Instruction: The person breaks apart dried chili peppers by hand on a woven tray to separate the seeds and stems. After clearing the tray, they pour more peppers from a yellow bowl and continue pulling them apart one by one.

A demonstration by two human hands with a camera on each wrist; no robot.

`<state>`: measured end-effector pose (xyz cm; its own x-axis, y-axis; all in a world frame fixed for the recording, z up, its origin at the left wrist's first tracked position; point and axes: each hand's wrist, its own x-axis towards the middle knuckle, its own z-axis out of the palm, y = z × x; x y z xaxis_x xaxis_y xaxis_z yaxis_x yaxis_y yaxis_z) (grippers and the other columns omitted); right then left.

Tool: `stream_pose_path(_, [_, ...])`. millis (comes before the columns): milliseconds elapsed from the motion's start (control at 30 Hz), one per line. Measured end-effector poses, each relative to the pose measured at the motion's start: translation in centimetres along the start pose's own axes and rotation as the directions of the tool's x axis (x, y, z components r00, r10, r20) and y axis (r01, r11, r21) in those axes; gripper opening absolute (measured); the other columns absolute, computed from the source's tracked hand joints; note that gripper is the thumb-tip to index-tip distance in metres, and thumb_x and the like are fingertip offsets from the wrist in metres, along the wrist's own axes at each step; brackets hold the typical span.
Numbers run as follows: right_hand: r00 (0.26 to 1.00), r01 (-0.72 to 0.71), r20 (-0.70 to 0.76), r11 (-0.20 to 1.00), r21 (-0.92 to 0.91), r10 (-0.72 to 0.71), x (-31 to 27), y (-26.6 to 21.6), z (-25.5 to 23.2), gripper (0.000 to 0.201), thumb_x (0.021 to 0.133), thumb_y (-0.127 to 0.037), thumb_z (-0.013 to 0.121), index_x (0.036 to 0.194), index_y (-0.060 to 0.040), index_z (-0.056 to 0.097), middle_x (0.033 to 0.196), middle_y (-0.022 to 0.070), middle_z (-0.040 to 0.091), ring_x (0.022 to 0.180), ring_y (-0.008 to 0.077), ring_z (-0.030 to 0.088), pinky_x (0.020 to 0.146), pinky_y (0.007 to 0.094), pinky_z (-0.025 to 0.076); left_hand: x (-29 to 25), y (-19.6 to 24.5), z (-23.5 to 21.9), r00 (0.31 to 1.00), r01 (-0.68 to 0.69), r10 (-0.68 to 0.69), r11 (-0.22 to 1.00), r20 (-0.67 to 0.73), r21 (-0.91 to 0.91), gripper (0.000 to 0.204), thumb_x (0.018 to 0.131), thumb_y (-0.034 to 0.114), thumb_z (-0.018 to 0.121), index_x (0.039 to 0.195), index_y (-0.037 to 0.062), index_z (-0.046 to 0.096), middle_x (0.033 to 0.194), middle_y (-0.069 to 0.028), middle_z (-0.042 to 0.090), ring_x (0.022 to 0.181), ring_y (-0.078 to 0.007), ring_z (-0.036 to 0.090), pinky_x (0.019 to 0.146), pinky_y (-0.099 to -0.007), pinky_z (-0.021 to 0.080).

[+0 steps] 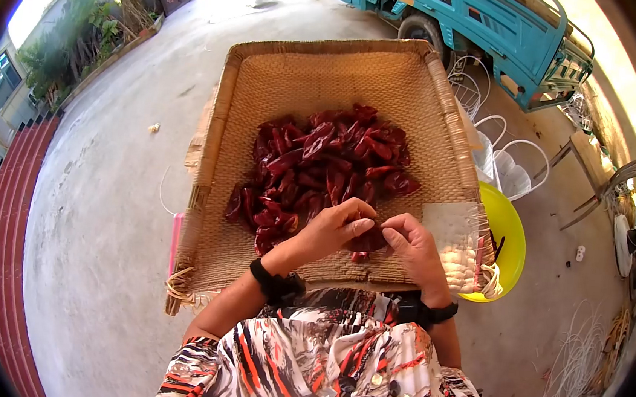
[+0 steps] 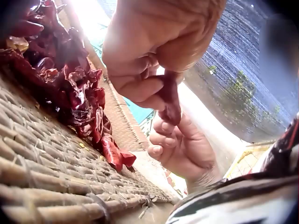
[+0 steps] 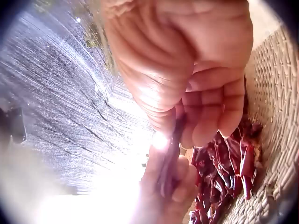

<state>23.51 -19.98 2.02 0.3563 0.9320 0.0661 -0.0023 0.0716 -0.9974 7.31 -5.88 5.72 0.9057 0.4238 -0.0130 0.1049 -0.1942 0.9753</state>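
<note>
Between my two hands is a dark red dried chili pepper (image 2: pixel 170 105), held over the near side of a woven basket tray (image 1: pixel 269 66). My left hand (image 1: pixel 331 226) curls its fingers and thumb round one end. With thumb and fingertips, my right hand (image 1: pixel 415 252) pinches the other end, as the right wrist view shows with the chili (image 3: pixel 169 165) partly hidden behind fingers. Just beyond the hands, a heap of glossy dark red chilies (image 1: pixel 314 153) lies in the tray. A loose brighter chili (image 2: pixel 114 151) lies at the heap's near edge.
A pale patch (image 1: pixel 455 233) covers the tray's right near corner. Right of it stands a yellow basin (image 1: pixel 507 245) with dark bits inside, and white bags (image 1: pixel 513 174) behind. A teal cargo tricycle (image 1: pixel 484 31) is parked at the far right, near a metal chair (image 1: pixel 606 186).
</note>
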Motion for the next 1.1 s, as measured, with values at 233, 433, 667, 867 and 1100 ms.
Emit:
stream_pose_path(233, [0.769,0.107,-0.572,0.94,-0.323,-0.284,-0.4,-2.2,-7.2,0.015,0.098,-0.017,0.062,0.102,-0.0026,0.062,0.086,-0.0013,0.062,0.069,0.0044,0.053,0.064,0.0204,0.046,1.7,-2.2,-3.1,0.997,0.067,-0.067,0.998,0.046,-0.008,0.024,0.097,0.018,0.06,0.116,0.0032,0.06,0.091,0.0004,0.062,0.077,-0.0054,0.058,0.064,-0.0208,0.045])
stream_pose_path(433, [0.486,-0.319,-0.532,0.426,-0.847,-0.693,-1.2,-2.3,-12.5,0.018,0.095,-0.015,0.062,0.108,-0.0022,0.062,0.09,0.0042,0.065,0.072,0.0126,0.057,0.069,0.0265,0.05,4.3,-3.7,-4.0,0.987,0.126,-0.107,0.978,0.122,-0.164,0.027,0.099,0.024,0.059,0.117,0.0039,0.059,0.093,-0.0006,0.063,0.078,-0.0069,0.061,0.067,-0.0211,0.048])
stream_pose_path(667, [0.9,-0.155,-0.4,0.73,-0.666,-0.173,2.6,-2.3,-6.8,0.028,0.09,-0.014,0.065,0.115,-0.0042,0.061,0.106,0.0132,0.066,0.083,0.0228,0.066,0.075,0.0333,0.053,4.5,-6.8,-4.9,0.977,0.185,-0.08,0.772,0.196,-0.608,0.027,0.103,0.023,0.054,0.124,0.0054,0.056,0.101,-0.0024,0.065,0.083,-0.0117,0.066,0.073,-0.0246,0.052])
stream_pose_path(867, [0.975,-0.059,-0.14,0.405,-0.912,-0.173,7.7,0.7,-2.3,0.044,0.085,-0.018,0.07,0.126,-0.0105,0.055,0.129,0.0116,0.055,0.11,0.0353,0.06,0.087,0.0444,0.052,3.7,-7.7,-4.9,0.976,0.193,-0.065,0.705,0.209,-0.682,0.03,0.102,0.023,0.056,0.126,0.006,0.054,0.102,-0.003,0.065,0.083,-0.0121,0.067,0.073,-0.0233,0.05])
stream_pose_path(1100, [0.962,-0.078,-0.191,0.475,-0.877,-0.196,7.4,0.0,-1.7,0.034,0.086,-0.02,0.071,0.116,-0.0072,0.061,0.112,0.0118,0.063,0.098,0.0348,0.064,0.08,0.0423,0.053,3.3,-8.0,-4.8,0.981,0.159,-0.05,0.756,0.185,-0.636,0.035,0.101,0.023,0.058,0.13,0.0066,0.05,0.096,-0.0048,0.066,0.078,-0.0125,0.067,0.069,-0.0231,0.049])
